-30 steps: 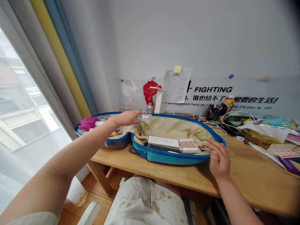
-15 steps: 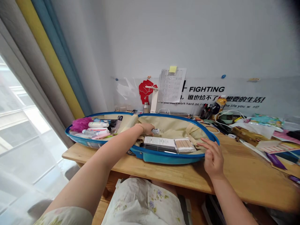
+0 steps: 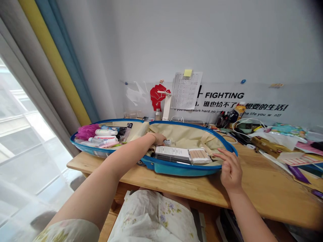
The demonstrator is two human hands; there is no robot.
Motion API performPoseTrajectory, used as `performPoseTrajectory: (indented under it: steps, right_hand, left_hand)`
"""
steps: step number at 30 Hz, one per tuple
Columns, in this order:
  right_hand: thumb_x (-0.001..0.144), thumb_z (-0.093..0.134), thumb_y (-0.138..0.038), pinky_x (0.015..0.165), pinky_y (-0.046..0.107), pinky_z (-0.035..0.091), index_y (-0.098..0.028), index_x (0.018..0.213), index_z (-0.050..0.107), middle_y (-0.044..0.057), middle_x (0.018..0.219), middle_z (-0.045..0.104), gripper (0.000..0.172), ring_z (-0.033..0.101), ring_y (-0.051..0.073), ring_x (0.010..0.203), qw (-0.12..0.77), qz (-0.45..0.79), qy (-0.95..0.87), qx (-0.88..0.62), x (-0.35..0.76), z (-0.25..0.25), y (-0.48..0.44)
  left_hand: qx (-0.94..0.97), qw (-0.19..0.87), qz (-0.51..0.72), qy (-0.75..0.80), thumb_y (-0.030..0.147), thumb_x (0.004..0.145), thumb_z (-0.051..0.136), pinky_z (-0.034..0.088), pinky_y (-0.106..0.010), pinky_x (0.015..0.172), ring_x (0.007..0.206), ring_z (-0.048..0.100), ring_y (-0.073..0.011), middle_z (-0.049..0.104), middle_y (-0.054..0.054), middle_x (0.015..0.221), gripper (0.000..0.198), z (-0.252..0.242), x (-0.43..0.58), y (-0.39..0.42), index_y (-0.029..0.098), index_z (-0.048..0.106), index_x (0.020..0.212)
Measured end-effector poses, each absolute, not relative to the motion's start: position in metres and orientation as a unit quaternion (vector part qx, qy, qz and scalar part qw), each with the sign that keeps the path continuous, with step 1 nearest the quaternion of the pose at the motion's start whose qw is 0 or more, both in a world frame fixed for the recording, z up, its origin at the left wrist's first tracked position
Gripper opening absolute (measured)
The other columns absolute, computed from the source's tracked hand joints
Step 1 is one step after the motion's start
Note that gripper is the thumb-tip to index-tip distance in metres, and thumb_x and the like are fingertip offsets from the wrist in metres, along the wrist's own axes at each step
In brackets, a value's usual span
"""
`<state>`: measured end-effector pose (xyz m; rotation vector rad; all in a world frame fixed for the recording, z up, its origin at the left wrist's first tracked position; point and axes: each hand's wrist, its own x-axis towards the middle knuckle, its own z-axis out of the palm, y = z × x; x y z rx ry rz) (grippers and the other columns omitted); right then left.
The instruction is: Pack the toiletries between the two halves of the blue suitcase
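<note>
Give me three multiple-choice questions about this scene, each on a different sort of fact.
1. Where is the pack of cotton swabs?
A) On the wooden table
B) In the right half of the suitcase
C) Pinned to the wall

2. What colour is the suitcase's shell?
A) Red
B) Yellow
C) Blue

3. What state is the suitcase in?
A) Zipped shut
B) Lying open
C) Standing upright

1 B: the pack rests on the beige lining.
2 C: blue shows along the rim and side.
3 B: both halves lie spread on the wooden table.
</note>
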<state>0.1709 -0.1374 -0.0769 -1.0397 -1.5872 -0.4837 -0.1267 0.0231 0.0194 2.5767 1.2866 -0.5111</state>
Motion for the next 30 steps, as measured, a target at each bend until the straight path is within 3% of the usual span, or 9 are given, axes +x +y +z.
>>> performPoseTrajectory:
  steps: [11, 20, 26, 30]
  right_hand:
    - [0.098, 0.033, -0.037, 0.105, 0.052, 0.042, -0.021, 0.096, 0.072, 0.012, 0.110, 0.072, 0.042, 0.066, 0.026, 0.109, 0.556, -0.200, -0.670, -0.451, 0.170, -0.075, -0.137]
    - [0.098, 0.034, -0.035, 0.105, 0.051, 0.042, -0.021, 0.096, 0.071, 0.011, 0.109, 0.072, 0.040, 0.066, 0.027, 0.108, 0.556, -0.209, -0.670, -0.447, 0.171, -0.076, -0.136]
    - [0.098, 0.035, -0.037, 0.105, 0.050, 0.042, -0.021, 0.095, 0.071, 0.010, 0.109, 0.072, 0.040, 0.066, 0.026, 0.107, 0.556, -0.200, -0.667, -0.454, 0.170, -0.076, -0.137]
    - [0.098, 0.033, -0.039, 0.105, 0.050, 0.042, -0.021, 0.094, 0.071, 0.010, 0.108, 0.072, 0.042, 0.066, 0.026, 0.107, 0.562, -0.199, -0.661, -0.456, 0.169, -0.076, -0.136]
  left_hand:
    - [0.877, 0.120, -0.113, 0.451, 0.038, 0.095, 0.061, 0.053, -0.047, 0.095, 0.113, 0.061, -0.0243, 0.058, -0.011, 0.131, 0.039, 0.016, -0.126, 0.020, 0.017, 0.057, 0.129]
    - [0.836, 0.004, 0.084, 0.542, 0.038, 0.097, 0.057, 0.052, -0.046, 0.098, 0.116, 0.058, -0.0248, 0.055, -0.010, 0.136, 0.035, 0.074, -0.202, 0.031, 0.021, 0.059, 0.128]
    - [0.732, -0.063, -0.007, 0.679, 0.038, 0.095, 0.061, 0.052, -0.049, 0.096, 0.115, 0.060, -0.0257, 0.058, -0.011, 0.131, 0.040, 0.071, -0.328, 0.027, 0.016, 0.057, 0.129]
    - [0.678, -0.090, -0.073, 0.725, 0.029, 0.085, 0.068, 0.047, -0.048, 0.100, 0.123, 0.056, -0.0344, 0.056, -0.020, 0.133, 0.046, 0.052, -0.378, 0.014, 0.014, 0.060, 0.127]
